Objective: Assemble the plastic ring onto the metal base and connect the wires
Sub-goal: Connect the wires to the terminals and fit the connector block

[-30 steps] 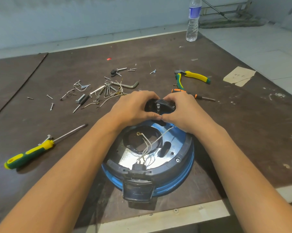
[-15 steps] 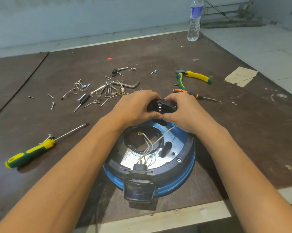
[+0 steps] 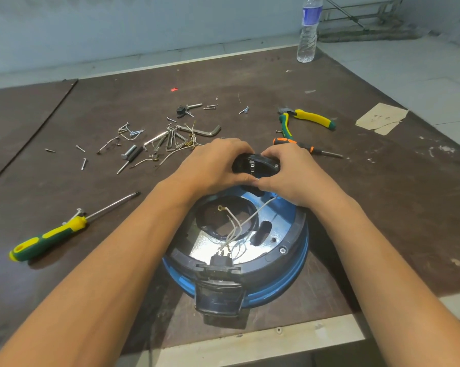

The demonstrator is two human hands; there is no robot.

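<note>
Head view: yellow-green screwdriver point(image 3: 48, 241) lies on the left of the tabletop point(image 3: 382, 194). Left hand point(image 3: 213, 165) and right hand point(image 3: 295, 173) both have fingers curled round a black part point(image 3: 255, 165) at the far rim of the blue metal base point(image 3: 284, 207). Dark plastic ring point(image 3: 295, 239) sits on the base rim, white wires point(image 3: 234, 231) cross its centre; pliers point(image 3: 311, 119) far right.

Over metal base point(image 3: 275, 217), black part point(image 3: 255, 167) between left hand point(image 3: 213, 165) and right hand point(image 3: 295, 174)
</note>
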